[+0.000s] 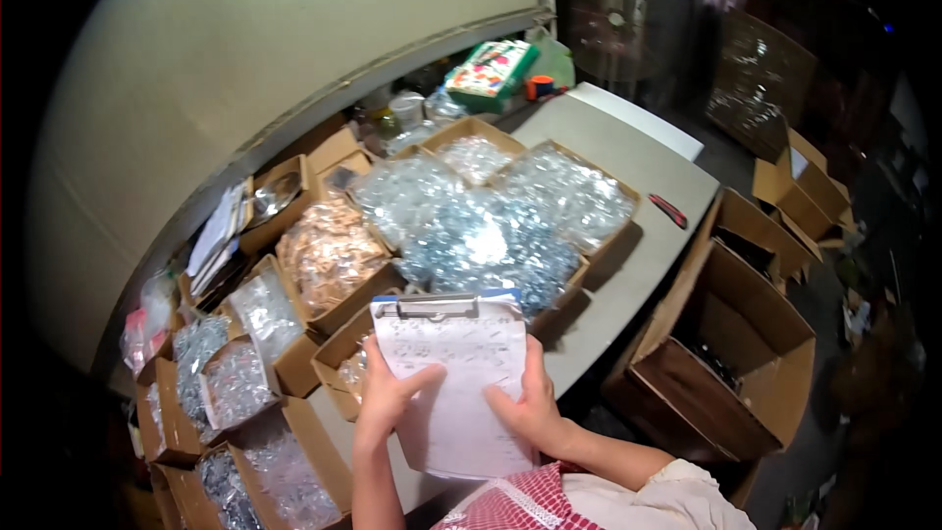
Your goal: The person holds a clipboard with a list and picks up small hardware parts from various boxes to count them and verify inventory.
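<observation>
A blue clipboard (500,296) with a metal clip holds white sheets of paper (461,422) covered in handwriting. My left hand (390,388) grips its left edge, the thumb lying on the page. On the opposite edge my right hand (530,397) grips it too, its thumb also across the paper. The board is tilted up in front of my body, over the near edge of the table. Just beyond its top lies a heap of bluish clear plastic packets (491,245) in a cardboard box.
Cardboard boxes of small bags crowd the table's left side, one with copper-coloured pieces (329,250). A red utility knife (667,211) lies on the grey tabletop (653,265). Large open cartons (677,383) stand on the right. A green box (491,74) and a fan (615,20) are farther back.
</observation>
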A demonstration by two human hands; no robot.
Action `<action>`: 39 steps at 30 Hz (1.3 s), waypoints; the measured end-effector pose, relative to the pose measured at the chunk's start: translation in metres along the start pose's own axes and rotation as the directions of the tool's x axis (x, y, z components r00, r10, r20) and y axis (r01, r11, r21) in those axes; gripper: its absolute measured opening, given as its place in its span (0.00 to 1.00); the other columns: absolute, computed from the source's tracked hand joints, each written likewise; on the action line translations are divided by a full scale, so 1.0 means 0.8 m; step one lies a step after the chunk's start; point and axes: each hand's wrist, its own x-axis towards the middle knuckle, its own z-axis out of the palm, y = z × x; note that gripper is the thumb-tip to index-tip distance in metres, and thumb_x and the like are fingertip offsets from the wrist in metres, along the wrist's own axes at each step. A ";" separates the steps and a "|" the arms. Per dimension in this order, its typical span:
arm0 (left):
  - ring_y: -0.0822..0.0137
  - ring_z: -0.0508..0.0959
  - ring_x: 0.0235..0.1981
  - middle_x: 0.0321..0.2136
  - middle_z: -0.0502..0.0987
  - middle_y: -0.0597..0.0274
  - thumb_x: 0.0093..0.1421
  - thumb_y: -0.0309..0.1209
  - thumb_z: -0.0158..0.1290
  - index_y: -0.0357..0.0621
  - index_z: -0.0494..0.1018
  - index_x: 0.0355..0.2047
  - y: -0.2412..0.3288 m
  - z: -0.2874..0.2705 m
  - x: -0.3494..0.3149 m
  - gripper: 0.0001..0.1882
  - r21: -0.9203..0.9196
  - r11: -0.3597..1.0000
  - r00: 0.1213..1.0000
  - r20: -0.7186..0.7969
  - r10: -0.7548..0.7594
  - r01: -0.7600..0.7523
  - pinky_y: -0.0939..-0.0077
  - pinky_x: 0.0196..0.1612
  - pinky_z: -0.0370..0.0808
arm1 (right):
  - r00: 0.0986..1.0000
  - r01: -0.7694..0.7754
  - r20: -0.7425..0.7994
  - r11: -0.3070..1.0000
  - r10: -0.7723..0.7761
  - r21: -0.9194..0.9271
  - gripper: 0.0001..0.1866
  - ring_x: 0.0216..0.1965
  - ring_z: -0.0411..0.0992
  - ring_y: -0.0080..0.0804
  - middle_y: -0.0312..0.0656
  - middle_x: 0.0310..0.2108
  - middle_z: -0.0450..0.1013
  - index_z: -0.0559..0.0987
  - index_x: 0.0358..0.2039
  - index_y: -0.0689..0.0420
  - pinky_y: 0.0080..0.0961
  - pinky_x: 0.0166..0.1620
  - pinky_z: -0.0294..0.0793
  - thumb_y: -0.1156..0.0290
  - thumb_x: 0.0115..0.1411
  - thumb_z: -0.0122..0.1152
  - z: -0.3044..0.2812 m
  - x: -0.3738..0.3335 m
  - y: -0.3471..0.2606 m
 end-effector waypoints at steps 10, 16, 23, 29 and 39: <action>0.62 0.74 0.48 0.45 0.73 0.50 0.40 0.28 0.70 0.34 0.57 0.54 0.008 0.073 0.004 0.43 0.025 0.960 0.812 0.540 0.221 -0.278 0.70 0.52 0.71 | 0.952 -0.006 -0.305 0.999 0.021 0.049 0.46 0.60 0.61 0.40 0.58 0.59 0.59 0.42 0.63 0.68 0.33 0.61 0.61 0.74 0.54 0.63 -0.023 -0.153 0.018; 0.62 0.67 0.56 0.53 0.68 0.51 0.42 0.20 0.63 0.35 0.53 0.61 0.012 0.116 -0.053 0.46 0.170 0.985 0.462 0.875 -0.144 -0.014 0.67 0.63 0.57 | 1.000 0.005 -0.008 0.999 -0.005 -0.037 0.66 0.69 0.44 0.54 0.68 0.68 0.24 0.12 0.58 0.70 0.31 0.67 0.50 0.68 0.53 0.65 -0.033 -0.278 -0.037; 0.59 0.67 0.57 0.52 0.69 0.48 0.41 0.27 0.70 0.32 0.53 0.60 -0.033 0.209 -0.185 0.49 0.367 0.919 0.109 0.929 -0.353 -0.147 0.69 0.63 0.56 | 0.983 -0.087 0.178 0.969 0.046 0.232 0.37 0.57 0.67 0.42 0.56 0.52 0.72 0.69 0.57 0.67 0.32 0.59 0.63 0.59 0.51 0.70 -0.109 -0.431 -0.015; 0.58 0.67 0.57 0.54 0.68 0.46 0.40 0.39 0.73 0.32 0.53 0.62 -0.063 0.371 -0.350 0.54 0.453 0.814 -0.091 0.852 -0.515 -0.363 0.70 0.62 0.59 | 0.981 -0.193 0.048 0.935 0.187 0.296 0.36 0.60 0.62 0.39 0.53 0.60 0.65 0.63 0.62 0.66 0.33 0.63 0.57 0.60 0.58 0.65 -0.237 -0.632 -0.044; 0.65 0.65 0.57 0.55 0.66 0.52 0.48 0.39 0.68 0.34 0.50 0.65 -0.088 0.646 -0.657 0.51 0.289 0.850 -0.619 0.588 -0.521 -0.440 0.74 0.60 0.60 | 0.604 -0.245 -0.666 0.897 0.438 0.368 0.28 0.52 0.69 0.30 0.43 0.52 0.73 0.69 0.58 0.62 0.29 0.55 0.67 0.73 0.57 0.62 -0.406 -0.962 -0.114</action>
